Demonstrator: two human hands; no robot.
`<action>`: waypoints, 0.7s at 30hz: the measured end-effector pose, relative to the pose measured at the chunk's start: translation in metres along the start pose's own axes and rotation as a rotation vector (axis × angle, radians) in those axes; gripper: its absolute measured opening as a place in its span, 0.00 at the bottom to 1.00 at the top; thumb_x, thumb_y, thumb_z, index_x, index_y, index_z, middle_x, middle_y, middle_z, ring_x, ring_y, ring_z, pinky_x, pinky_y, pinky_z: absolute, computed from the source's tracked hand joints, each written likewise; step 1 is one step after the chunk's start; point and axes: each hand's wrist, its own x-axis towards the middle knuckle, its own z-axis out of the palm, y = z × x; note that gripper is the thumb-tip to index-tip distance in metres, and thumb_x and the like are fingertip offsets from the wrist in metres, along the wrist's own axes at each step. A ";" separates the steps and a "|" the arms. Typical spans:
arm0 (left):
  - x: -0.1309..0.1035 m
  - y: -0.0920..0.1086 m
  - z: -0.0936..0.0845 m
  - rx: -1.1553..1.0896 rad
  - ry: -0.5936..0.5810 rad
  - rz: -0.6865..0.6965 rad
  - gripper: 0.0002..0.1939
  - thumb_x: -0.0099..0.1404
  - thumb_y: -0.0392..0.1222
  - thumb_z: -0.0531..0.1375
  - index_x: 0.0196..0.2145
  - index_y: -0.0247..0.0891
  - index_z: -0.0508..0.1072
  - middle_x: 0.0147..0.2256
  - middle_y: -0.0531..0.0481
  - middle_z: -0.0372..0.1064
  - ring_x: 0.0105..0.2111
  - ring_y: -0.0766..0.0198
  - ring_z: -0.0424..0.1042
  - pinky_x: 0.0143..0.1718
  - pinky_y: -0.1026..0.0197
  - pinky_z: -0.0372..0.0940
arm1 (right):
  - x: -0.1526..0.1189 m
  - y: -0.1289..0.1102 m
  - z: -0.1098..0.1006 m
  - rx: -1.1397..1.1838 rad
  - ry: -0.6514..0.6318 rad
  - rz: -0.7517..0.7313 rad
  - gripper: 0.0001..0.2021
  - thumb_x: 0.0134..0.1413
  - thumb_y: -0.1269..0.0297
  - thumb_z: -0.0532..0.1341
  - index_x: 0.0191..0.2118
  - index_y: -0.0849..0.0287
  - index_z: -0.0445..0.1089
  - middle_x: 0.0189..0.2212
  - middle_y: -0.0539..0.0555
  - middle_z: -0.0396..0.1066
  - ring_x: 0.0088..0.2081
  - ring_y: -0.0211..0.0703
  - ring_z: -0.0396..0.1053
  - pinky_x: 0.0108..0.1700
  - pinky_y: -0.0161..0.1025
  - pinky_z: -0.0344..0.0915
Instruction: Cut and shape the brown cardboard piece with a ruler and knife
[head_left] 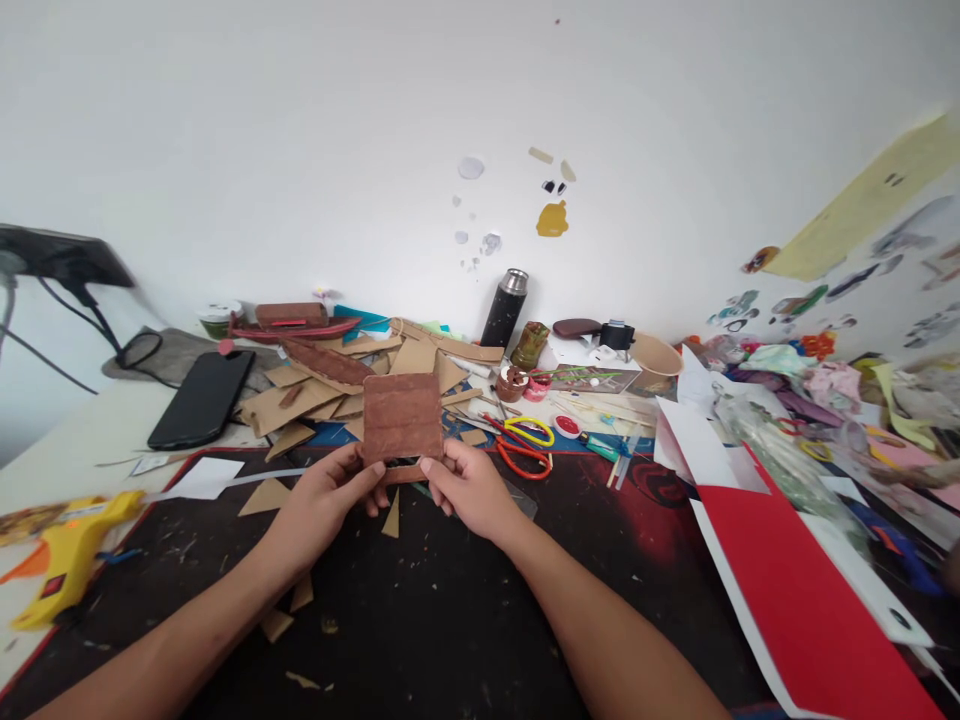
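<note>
Between my two hands is a brown-painted cardboard piece (403, 415), a roughly square panel held upright above the black mat. Along its bottom runs a narrow brown strip, with a thin dark gap between strip and panel. My left hand (341, 480) pinches the lower left corner, thumb in front. At the lower right corner my right hand (465, 485) grips the same piece, its thumb also in front. The fingers behind the piece are partly hidden. Just beyond it lie cardboard scraps (292, 405) and scissors (525, 445) with red and yellow handles.
A yellow glue gun (75, 560) and a black phone (202, 398) lie at left. Behind stand a dark flask (505, 310) and small paint pots (512, 383). Red card (802, 590) and piled craft scraps fill the right. Small cardboard offcuts are scattered on the black mat (435, 640).
</note>
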 end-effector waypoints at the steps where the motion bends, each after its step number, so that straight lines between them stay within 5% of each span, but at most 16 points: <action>1: 0.000 0.000 0.000 -0.002 -0.002 0.002 0.34 0.59 0.80 0.73 0.37 0.46 0.80 0.26 0.50 0.78 0.26 0.55 0.75 0.33 0.53 0.75 | 0.000 0.000 0.000 0.001 0.001 -0.002 0.20 0.71 0.40 0.68 0.40 0.51 0.68 0.22 0.41 0.68 0.20 0.35 0.61 0.26 0.36 0.57; 12: -0.001 0.000 0.002 -0.032 0.011 -0.002 0.34 0.58 0.81 0.73 0.36 0.46 0.79 0.26 0.50 0.78 0.25 0.55 0.75 0.32 0.53 0.74 | 0.000 -0.001 -0.002 0.037 -0.008 0.016 0.20 0.69 0.42 0.70 0.38 0.52 0.68 0.23 0.43 0.70 0.20 0.35 0.61 0.25 0.35 0.56; 21: -0.001 -0.004 0.001 -0.077 0.051 -0.019 0.31 0.59 0.78 0.74 0.37 0.47 0.79 0.26 0.50 0.77 0.26 0.55 0.75 0.31 0.53 0.73 | 0.001 0.000 -0.004 0.118 0.015 0.083 0.28 0.67 0.28 0.66 0.38 0.51 0.68 0.21 0.43 0.67 0.20 0.35 0.60 0.22 0.34 0.53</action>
